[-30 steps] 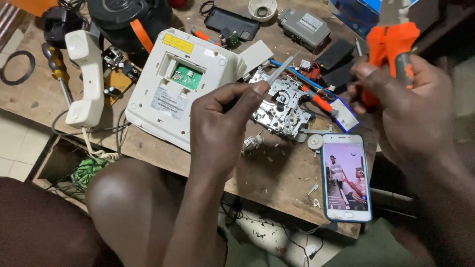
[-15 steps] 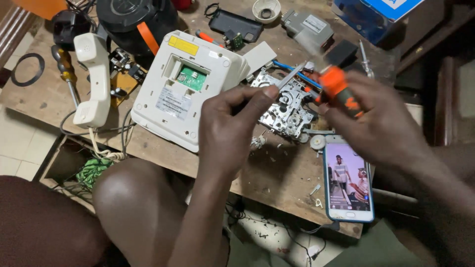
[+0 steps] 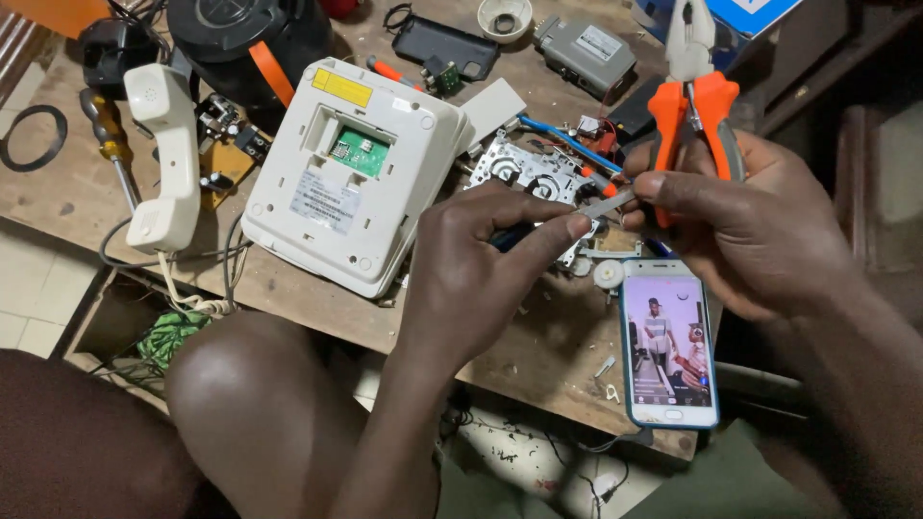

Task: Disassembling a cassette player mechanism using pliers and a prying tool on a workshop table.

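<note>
My left hand grips a dark-handled tool whose flat metal tip points right, over a metal cassette mechanism on the wooden table. My right hand holds orange-handled pliers upright, jaws up. Its fingertips pinch the metal tip of the left hand's tool. An upturned white telephone base, with a green circuit board showing in an opening, lies left of the mechanism. A smartphone with a lit screen lies below my right hand.
A white handset on a coiled cord lies at left. A yellow-handled screwdriver, a black round device, a grey box, a tape roll and small loose parts sit around. My bare knee is under the table's near edge.
My right hand swung the pliers down over the mechanism half a second ago, then raised them upright again. Its fingers now pinch the tip of the left hand's tool. The left hand stayed put.
</note>
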